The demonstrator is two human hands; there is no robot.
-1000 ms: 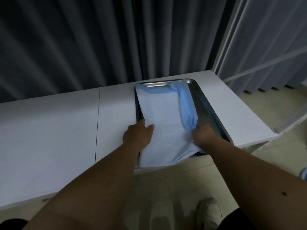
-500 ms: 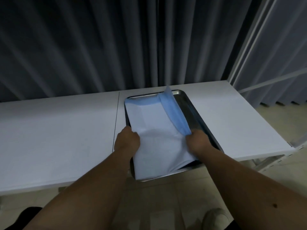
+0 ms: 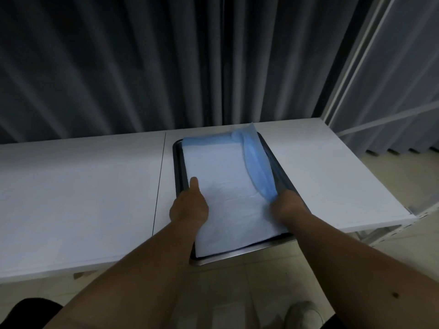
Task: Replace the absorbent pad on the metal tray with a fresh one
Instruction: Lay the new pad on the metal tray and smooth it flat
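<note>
Both hands on the absorbent pad (image 3: 228, 186) in the metal tray (image 3: 240, 253).
My left hand (image 3: 188, 207) presses flat; my right hand (image 3: 286, 205) pinches its folded blue edge; bare table (image 3: 83, 186) lies leftward.

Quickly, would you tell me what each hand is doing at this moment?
Left hand: open, flat on the absorbent pad.
Right hand: closed, pinching the pad's blue edge.

Left of the metal tray (image 3: 177, 167) the desk (image 3: 78, 193) lies bare and open. Right of the tray a narrower bare strip remains. Behind the tray, curtains (image 3: 142, 67) close off reach.
</note>
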